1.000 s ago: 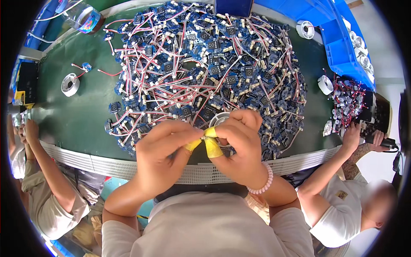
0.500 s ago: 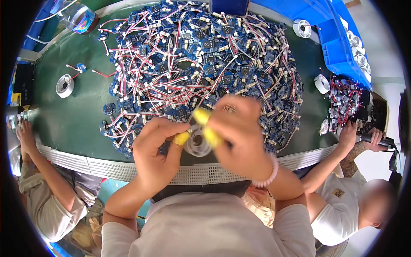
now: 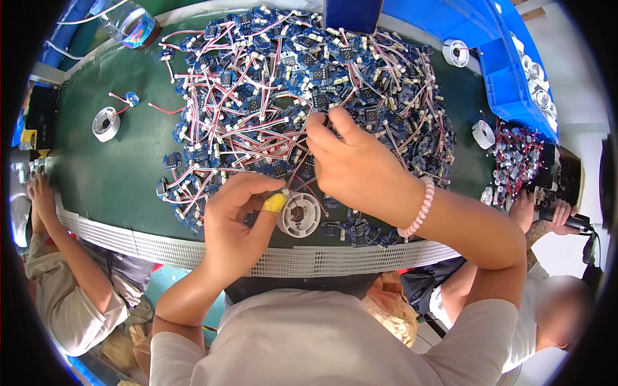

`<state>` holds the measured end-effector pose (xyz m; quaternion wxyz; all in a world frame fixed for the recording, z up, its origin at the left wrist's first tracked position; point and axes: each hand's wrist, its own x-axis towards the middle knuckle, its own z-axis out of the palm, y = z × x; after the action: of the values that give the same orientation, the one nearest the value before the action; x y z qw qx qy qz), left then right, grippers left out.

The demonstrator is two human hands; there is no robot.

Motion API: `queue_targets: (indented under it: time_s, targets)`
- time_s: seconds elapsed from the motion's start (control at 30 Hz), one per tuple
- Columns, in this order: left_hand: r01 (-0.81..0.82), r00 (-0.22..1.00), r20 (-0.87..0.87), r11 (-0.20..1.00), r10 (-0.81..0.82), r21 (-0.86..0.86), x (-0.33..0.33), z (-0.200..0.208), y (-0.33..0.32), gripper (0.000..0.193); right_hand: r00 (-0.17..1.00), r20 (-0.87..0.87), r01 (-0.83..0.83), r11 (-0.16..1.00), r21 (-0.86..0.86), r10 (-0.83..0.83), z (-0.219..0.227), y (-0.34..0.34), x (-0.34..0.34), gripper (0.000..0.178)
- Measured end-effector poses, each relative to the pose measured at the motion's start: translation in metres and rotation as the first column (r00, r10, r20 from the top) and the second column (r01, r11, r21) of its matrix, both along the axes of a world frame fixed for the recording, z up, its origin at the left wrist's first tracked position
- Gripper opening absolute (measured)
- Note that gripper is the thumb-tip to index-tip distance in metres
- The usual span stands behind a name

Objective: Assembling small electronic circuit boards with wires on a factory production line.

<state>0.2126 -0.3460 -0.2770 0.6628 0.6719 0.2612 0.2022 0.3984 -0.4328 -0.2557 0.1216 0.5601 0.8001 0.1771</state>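
Note:
My left hand (image 3: pixel 239 219), with yellow wrapping on its thumb, pinches a small white connector (image 3: pixel 285 192) on a thin wire. Right beside those fingertips, a round white plastic housing (image 3: pixel 313 226) lies on the table near its front edge. Wires run from the housing's middle toward the pile. Over the heap of blue circuit boards with red-and-white cables (image 3: pixel 257 96) reaches my right hand (image 3: pixel 360 164), a pink bead bracelet at its wrist. Its fingers are curled together at the boards, and whatever they grip is hidden.
A second white housing (image 3: pixel 105 125) lies at left beside a small wired board (image 3: pixel 132 98). Blue bins (image 3: pixel 505 83) stand at far right, near a pile of small wired parts (image 3: pixel 515 154). Co-workers' hands (image 3: pixel 42 196) rest at both sides. A plastic bottle (image 3: pixel 132 27) stands far left.
My right hand has moved away from the left hand and the housing, out over the board pile. The housing now shows more fully. My left hand stays nearly in place.

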Motion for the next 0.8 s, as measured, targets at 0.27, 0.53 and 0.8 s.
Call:
queue_targets:
  time_s: [0.27, 0.53, 0.8]
  targets:
    - [0.043, 0.998, 0.04, 0.998, -0.041, -0.044, -0.005, 0.001, 0.0, 0.029, 0.992, 0.114, 0.051, 0.997, -0.052, -0.045, 0.002, 0.009, -0.013, 0.014]
    - [0.002, 0.999, 0.046, 1.0, 0.0, -0.029, -0.007, -0.005, 0.001, 0.028, 0.975, -0.136, 0.167, 0.983, -0.077, -0.177, 0.008, 0.013, 0.001, 0.008]
    - [0.034, 0.998, 0.051, 0.999, -0.034, -0.011, -0.006, -0.007, 0.0, 0.03, 0.944, -0.276, 0.172, 0.984, -0.057, -0.181, -0.001, 0.008, 0.009, 0.006]
